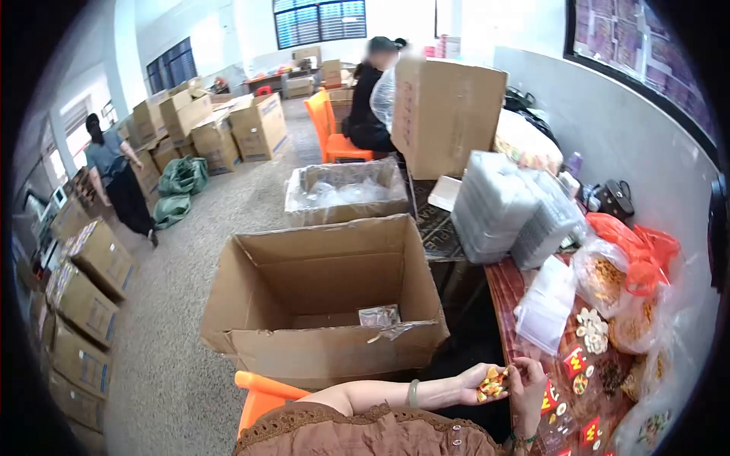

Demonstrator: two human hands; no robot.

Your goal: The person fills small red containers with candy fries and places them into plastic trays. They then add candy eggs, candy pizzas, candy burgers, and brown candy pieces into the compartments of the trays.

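Observation:
My left hand (pixel 469 380), palm up, is cupped around a small heap of yellow, orange and white pieces (pixel 493 386). Close against it, my right hand (pixel 529 389) has its fingers pinched together at the heap's edge; what they hold, if anything, is too small to make out. Both hands are over the near edge of a red-brown table (pixel 508 292). Beside my right hand lie several red pieces with a yellow mark (pixel 576 362), a group of white round pieces (pixel 592 331) and a small pile of dark pieces (pixel 608 374).
A large open carton (pixel 327 342) with a small packet (pixel 379 315) inside stands to the left. Stacked clear plastic trays (pixel 494 209), white bags (pixel 547 304) and filled plastic bags (pixel 606 275) crowd the table. One person (pixel 370 106) sits beyond; another (pixel 118 171) walks near stacked cartons.

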